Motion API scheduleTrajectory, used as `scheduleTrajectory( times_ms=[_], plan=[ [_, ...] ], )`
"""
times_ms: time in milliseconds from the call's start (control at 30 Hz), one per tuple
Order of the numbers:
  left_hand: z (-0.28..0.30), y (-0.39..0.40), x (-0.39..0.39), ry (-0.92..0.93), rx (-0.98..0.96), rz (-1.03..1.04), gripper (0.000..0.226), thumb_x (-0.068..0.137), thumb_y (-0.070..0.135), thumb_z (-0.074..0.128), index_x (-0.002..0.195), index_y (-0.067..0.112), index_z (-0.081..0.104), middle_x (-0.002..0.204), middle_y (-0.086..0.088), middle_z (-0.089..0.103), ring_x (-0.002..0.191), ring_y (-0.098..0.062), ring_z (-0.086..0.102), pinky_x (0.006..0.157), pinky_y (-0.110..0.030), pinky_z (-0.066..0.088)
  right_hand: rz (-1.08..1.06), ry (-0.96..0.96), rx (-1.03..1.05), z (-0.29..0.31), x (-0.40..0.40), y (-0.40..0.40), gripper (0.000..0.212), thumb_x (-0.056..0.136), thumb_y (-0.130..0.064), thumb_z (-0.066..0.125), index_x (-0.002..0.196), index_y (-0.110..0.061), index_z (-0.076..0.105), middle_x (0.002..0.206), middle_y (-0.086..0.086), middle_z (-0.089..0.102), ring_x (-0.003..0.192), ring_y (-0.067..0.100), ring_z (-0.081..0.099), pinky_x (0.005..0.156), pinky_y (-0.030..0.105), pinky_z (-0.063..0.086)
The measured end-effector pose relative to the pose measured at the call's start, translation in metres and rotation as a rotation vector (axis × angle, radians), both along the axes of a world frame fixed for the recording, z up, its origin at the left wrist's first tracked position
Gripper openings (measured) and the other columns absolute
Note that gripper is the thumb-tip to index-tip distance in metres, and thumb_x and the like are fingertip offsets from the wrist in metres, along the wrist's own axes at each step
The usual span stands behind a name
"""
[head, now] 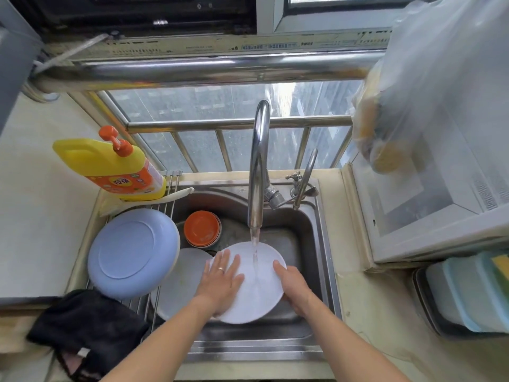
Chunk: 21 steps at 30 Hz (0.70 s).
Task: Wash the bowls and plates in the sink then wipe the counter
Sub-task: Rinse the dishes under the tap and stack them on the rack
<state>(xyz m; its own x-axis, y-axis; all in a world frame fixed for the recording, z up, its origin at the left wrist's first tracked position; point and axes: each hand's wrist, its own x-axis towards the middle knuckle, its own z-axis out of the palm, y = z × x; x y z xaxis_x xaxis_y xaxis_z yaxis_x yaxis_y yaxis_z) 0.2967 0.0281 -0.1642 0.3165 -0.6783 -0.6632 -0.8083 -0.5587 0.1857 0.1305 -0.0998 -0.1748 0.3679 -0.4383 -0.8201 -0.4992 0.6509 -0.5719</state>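
A white plate is held over the steel sink under water running from the faucet. My left hand lies flat on the plate's face with fingers spread. My right hand grips the plate's right rim. A second white plate rests in the sink to the left, partly under the first. Stacked orange bowls sit at the sink's back left. A pale blue plate lies upside down on a wire rack over the sink's left side.
A yellow detergent bottle with an orange pump stands behind the rack. A black cloth lies on the counter at front left. A white appliance and a tray of sponges are on the right. A plastic bag hangs above.
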Motion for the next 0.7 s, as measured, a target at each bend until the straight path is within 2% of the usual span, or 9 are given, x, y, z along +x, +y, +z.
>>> scheduleTrajectory(
  times_ms=[100, 233, 333, 467, 533, 600, 700],
  plan=[
    [0.006, -0.008, -0.012, 0.064, 0.006, -0.012, 0.063, 0.106, 0.052, 0.013, 0.159, 0.031, -0.014, 0.165, 0.001, -0.028, 0.151, -0.02, -0.028, 0.121, -0.049, -0.018, -0.017, -0.025, 0.015, 0.001, 0.009, 0.004, 0.044, 0.105, -0.044, 0.047, 0.126, -0.009, 0.065, 0.108, 0.007, 0.077, 0.1, 0.026, 0.074, 0.087, 0.042, 0.062],
    [0.023, -0.023, -0.043, 0.251, -0.162, -0.199, 0.058, 0.108, 0.046, 0.011, 0.158, 0.035, -0.015, 0.165, 0.011, -0.025, 0.149, -0.01, -0.029, 0.123, -0.049, -0.016, 0.026, 0.0, -0.023, 0.0, 0.014, 0.008, 0.056, 0.098, -0.059, 0.045, 0.128, -0.016, 0.067, 0.11, -0.001, 0.077, 0.105, 0.018, 0.072, 0.099, 0.045, 0.056],
    [0.02, -0.024, -0.03, 0.191, -0.19, -0.215, 0.056, 0.108, 0.046, 0.013, 0.159, 0.039, -0.011, 0.165, 0.012, -0.024, 0.15, -0.011, -0.027, 0.122, -0.049, -0.018, -0.002, 0.0, -0.025, -0.004, 0.012, 0.005, 0.062, 0.095, -0.065, 0.045, 0.128, -0.017, 0.067, 0.11, 0.0, 0.077, 0.104, 0.02, 0.073, 0.098, 0.046, 0.057],
    [0.006, -0.007, 0.005, -0.016, -0.071, -0.016, 0.061, 0.102, 0.058, 0.005, 0.158, 0.04, -0.011, 0.165, 0.006, -0.025, 0.146, -0.013, -0.034, 0.118, -0.051, -0.022, -0.032, 0.023, -0.043, 0.008, 0.01, 0.002, 0.05, 0.102, -0.057, 0.045, 0.122, -0.016, 0.066, 0.106, 0.003, 0.077, 0.098, 0.023, 0.073, 0.092, 0.046, 0.06],
    [0.003, 0.001, 0.008, -0.075, -0.039, 0.022, 0.061, 0.103, 0.057, 0.008, 0.158, 0.04, -0.011, 0.163, 0.007, -0.03, 0.146, -0.014, -0.036, 0.117, -0.054, -0.023, -0.012, 0.03, -0.056, 0.01, 0.009, 0.003, 0.042, 0.102, -0.051, 0.05, 0.121, -0.016, 0.065, 0.107, 0.004, 0.075, 0.098, 0.024, 0.072, 0.088, 0.044, 0.062],
    [0.002, 0.004, 0.004, -0.096, -0.102, 0.102, 0.063, 0.104, 0.055, 0.015, 0.159, 0.038, -0.009, 0.164, 0.006, -0.029, 0.149, -0.016, -0.033, 0.119, -0.054, -0.019, -0.025, 0.033, -0.084, 0.009, 0.01, 0.005, 0.037, 0.1, -0.041, 0.06, 0.121, -0.011, 0.066, 0.106, 0.006, 0.074, 0.097, 0.025, 0.072, 0.085, 0.042, 0.062],
    [0.005, 0.003, -0.007, -0.049, -0.269, 0.389, 0.081, 0.101, 0.056, 0.037, 0.159, 0.03, -0.012, 0.166, 0.005, -0.022, 0.154, -0.018, -0.019, 0.123, -0.053, -0.005, -0.076, 0.016, -0.102, 0.011, 0.01, 0.005, 0.033, 0.095, -0.032, 0.07, 0.116, -0.007, 0.069, 0.1, 0.008, 0.076, 0.09, 0.025, 0.073, 0.079, 0.04, 0.063]
  ],
)
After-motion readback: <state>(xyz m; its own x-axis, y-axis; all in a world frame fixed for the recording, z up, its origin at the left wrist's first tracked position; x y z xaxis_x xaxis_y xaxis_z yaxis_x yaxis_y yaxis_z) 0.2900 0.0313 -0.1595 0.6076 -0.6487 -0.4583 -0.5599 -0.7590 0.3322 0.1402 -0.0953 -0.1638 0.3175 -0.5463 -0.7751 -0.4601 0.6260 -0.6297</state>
